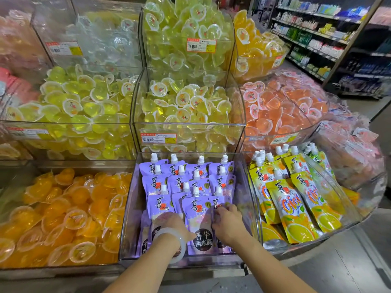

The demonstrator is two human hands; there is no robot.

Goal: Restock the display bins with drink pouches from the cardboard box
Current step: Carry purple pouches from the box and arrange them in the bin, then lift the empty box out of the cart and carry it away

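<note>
Several purple drink pouches (186,176) with white caps lie in rows in a clear acrylic bin (127,229) at the bottom middle. Both my hands are inside that bin, on the front row. My left hand (171,224), with a pale bangle on the wrist, rests on a front pouch at the left. My right hand (227,223) touches the front purple pouch (200,225) at its right edge, fingertips on the pouch behind it. Whether the fingers curl round a pouch is hidden. The cardboard box is out of view.
A curved clear bin (330,231) to the right holds yellow orange-flavour pouches (296,206). Bins of orange jelly cups (69,212), yellow-green jelly cups (182,106) and pink-orange cups (281,108) surround them. Store shelves (317,32) stand far right, with grey floor below.
</note>
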